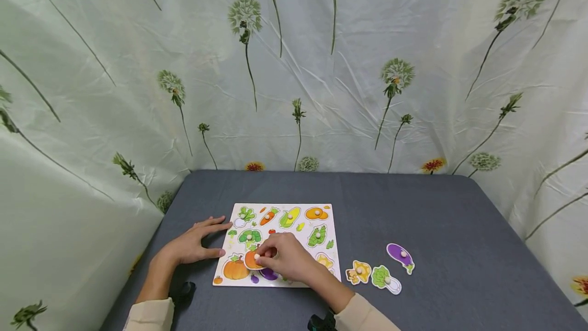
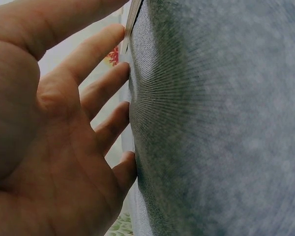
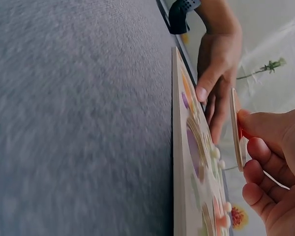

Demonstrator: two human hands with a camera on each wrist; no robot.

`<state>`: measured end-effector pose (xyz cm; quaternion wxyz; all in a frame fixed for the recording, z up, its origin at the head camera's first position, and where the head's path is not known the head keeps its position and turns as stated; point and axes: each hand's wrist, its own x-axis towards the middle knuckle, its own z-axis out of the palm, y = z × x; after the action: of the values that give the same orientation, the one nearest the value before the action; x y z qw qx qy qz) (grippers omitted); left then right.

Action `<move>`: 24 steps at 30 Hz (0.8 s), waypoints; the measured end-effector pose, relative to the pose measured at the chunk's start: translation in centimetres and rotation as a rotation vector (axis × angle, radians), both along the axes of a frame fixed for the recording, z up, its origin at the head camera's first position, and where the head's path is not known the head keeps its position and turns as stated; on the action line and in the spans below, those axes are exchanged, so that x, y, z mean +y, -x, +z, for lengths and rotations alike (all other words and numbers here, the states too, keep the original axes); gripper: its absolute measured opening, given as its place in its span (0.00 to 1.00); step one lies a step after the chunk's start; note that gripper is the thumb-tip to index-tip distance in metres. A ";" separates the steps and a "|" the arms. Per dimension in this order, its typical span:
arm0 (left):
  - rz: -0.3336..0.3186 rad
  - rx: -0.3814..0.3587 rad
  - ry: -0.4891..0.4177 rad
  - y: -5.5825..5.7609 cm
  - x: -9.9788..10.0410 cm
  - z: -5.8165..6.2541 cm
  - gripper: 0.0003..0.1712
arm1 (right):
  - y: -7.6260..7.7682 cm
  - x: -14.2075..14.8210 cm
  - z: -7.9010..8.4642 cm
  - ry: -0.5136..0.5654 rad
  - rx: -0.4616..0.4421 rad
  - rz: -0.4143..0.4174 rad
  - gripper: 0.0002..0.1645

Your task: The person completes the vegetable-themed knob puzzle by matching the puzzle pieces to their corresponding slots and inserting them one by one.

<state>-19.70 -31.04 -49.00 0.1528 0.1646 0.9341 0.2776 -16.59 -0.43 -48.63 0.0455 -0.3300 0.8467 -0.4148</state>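
My right hand point(image 1: 287, 257) pinches an orange pumpkin puzzle piece point(image 1: 250, 260) by its knob. In the right wrist view the piece point(image 3: 237, 130) is tilted and raised off the white puzzle board point(image 1: 275, 285). Beside the piece, a pumpkin picture point(image 1: 236, 269) shows on the board's lower left. My left hand point(image 1: 195, 242) lies at the board's left edge with its fingers spread, the thumb and index fingertip at that edge. Carrot point(image 1: 269, 216), corn point(image 1: 290, 217), broccoli point(image 1: 249, 237) and pea point(image 1: 317, 236) pieces with knobs sit in the board. My right hand hides part of its lower middle.
On the grey tabletop, right of the board, lie a mushroom piece point(image 1: 358, 272), a leafy green vegetable piece point(image 1: 386, 279) and a purple eggplant piece point(image 1: 401, 258). A flower-print curtain point(image 1: 321, 91) hangs behind the table.
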 end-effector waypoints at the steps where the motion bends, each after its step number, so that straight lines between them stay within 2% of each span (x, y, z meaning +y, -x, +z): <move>1: -0.002 0.003 0.001 0.0 0.0 0.0 0.46 | 0.0 -0.2 0.0 -0.005 0.003 0.000 0.02; 6: -0.009 0.015 -0.001 0.0 0.0 0.0 0.45 | -0.2 -1.2 -0.1 -0.002 -0.012 0.006 0.02; 15: -0.013 0.033 -0.005 -0.1 -0.1 -0.1 0.45 | -0.4 -3.0 -0.5 -0.022 -0.015 0.066 0.03; 19: -0.002 0.026 0.007 0.1 -0.3 -0.3 0.46 | -0.5 -3.7 -0.8 -0.044 -0.042 0.060 0.04; 24: 0.000 0.023 -0.008 0.1 -0.2 -0.3 0.46 | -0.5 -4.4 -1.3 -0.053 -0.029 0.053 0.02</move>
<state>-19.78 -31.28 -49.25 0.1413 0.1686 0.9347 0.2792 -16.13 -4.80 -49.91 0.0773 -0.3451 0.8476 -0.3956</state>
